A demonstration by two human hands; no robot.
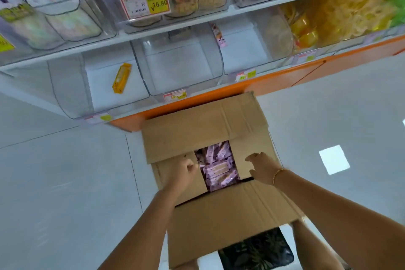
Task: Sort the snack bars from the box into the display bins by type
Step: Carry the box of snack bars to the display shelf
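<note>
A cardboard box (197, 133) stands on the floor below the shelf, its flaps partly folded back. Through the gap I see several purple-wrapped snack bars (218, 169) piled inside. My left hand (186, 171) has its fingers curled at the inner edge of the left flap and grips it. My right hand (260, 166), a gold bracelet at its wrist, rests on the right flap. On the lowest shelf, a yellow snack bar (121, 78) lies in the left clear bin (65, 85). A pink-purple bar (219, 36) leans in the right bin (243, 55). The middle bin (175, 68) holds no bars.
An orange shelf base (285, 74) runs just behind the box. The upper shelf carries clear bins of packaged sweets with price tags (143, 1). To the right, a bin holds yellow-wrapped snacks (328, 13). Pale floor tiles (65, 182) surround the box. Dark patterned clothing (256, 250) shows below the box.
</note>
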